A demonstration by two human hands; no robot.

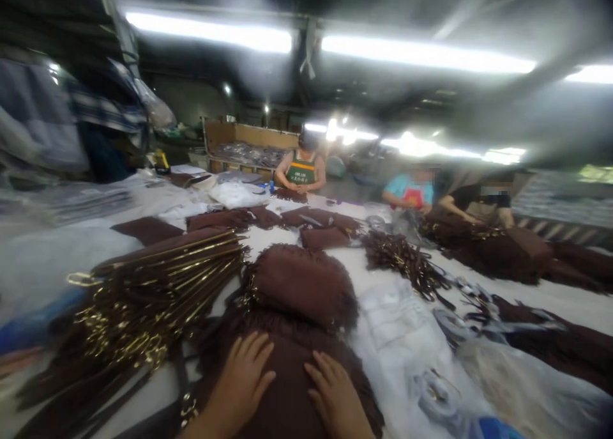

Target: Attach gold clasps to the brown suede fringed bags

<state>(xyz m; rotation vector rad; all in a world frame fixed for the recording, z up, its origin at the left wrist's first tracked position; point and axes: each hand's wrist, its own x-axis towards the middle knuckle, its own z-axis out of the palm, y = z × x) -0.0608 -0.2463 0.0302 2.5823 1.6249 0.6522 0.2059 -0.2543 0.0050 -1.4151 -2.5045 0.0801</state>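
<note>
My left hand [244, 375] and my right hand [332, 388] lie on a brown fringed fabric piece [290, 381], perhaps a bag, directly in front of me. Both sets of fingers are stretched out and hold nothing. Just beyond them rests a second brown fringed piece [301, 282], plump and rounded, with some gold metal at its left side. Left of my hands spreads a big bundle of brown straps [172, 273] with gold chains and gold clasps [119, 330]. The lower edge of the near piece runs out of view.
Clear plastic bags [393, 337] and tape rolls [435, 391] lie at the right. Dark straps [402, 263] are heaped farther back. Across the table sit a person in a green apron [302, 172], one in a blue top [395, 190] and one in dark clothing [472, 199]. Another person's hand [19, 360] shows at the left edge.
</note>
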